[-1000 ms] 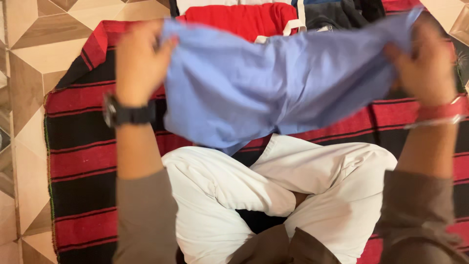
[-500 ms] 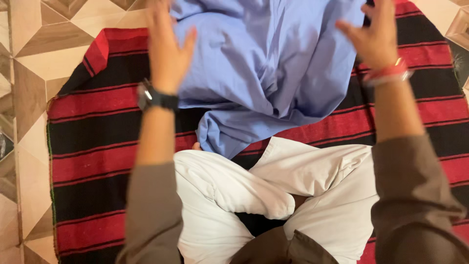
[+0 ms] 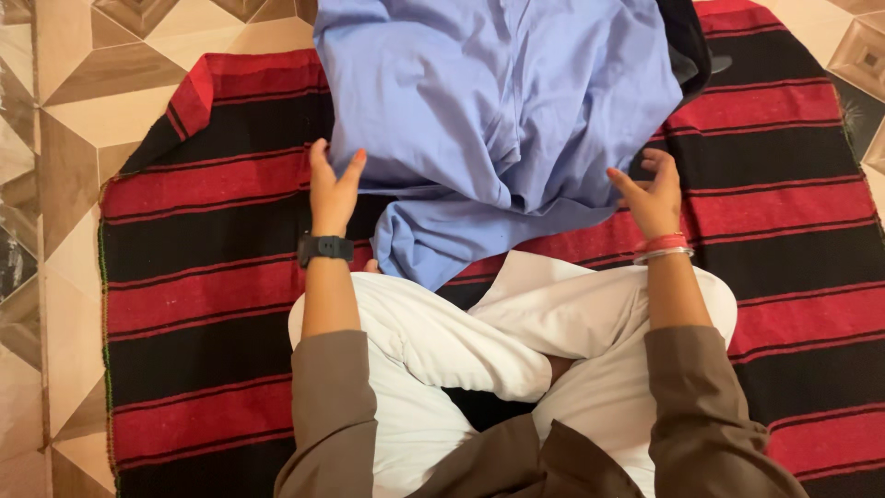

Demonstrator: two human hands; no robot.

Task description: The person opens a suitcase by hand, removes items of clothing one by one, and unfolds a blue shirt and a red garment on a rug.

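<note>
A light blue garment (image 3: 498, 120) lies crumpled on a red and black striped mat (image 3: 194, 267) in front of my crossed legs in white trousers (image 3: 479, 341). My left hand (image 3: 332, 184), with a black watch at the wrist, is at the garment's left edge, fingers spread and touching the cloth. My right hand (image 3: 650, 194), with a red and silver bangle at the wrist, hovers by the garment's lower right edge with fingers apart, holding nothing.
A dark garment (image 3: 687, 41) peeks out behind the blue one at the top right. The mat lies on a beige and brown patterned tile floor (image 3: 55, 138), seen at the left and top corners.
I held the blue garment up by both hands, then dropped it onto the mat. Both hands have come back toward me to its near edges.
</note>
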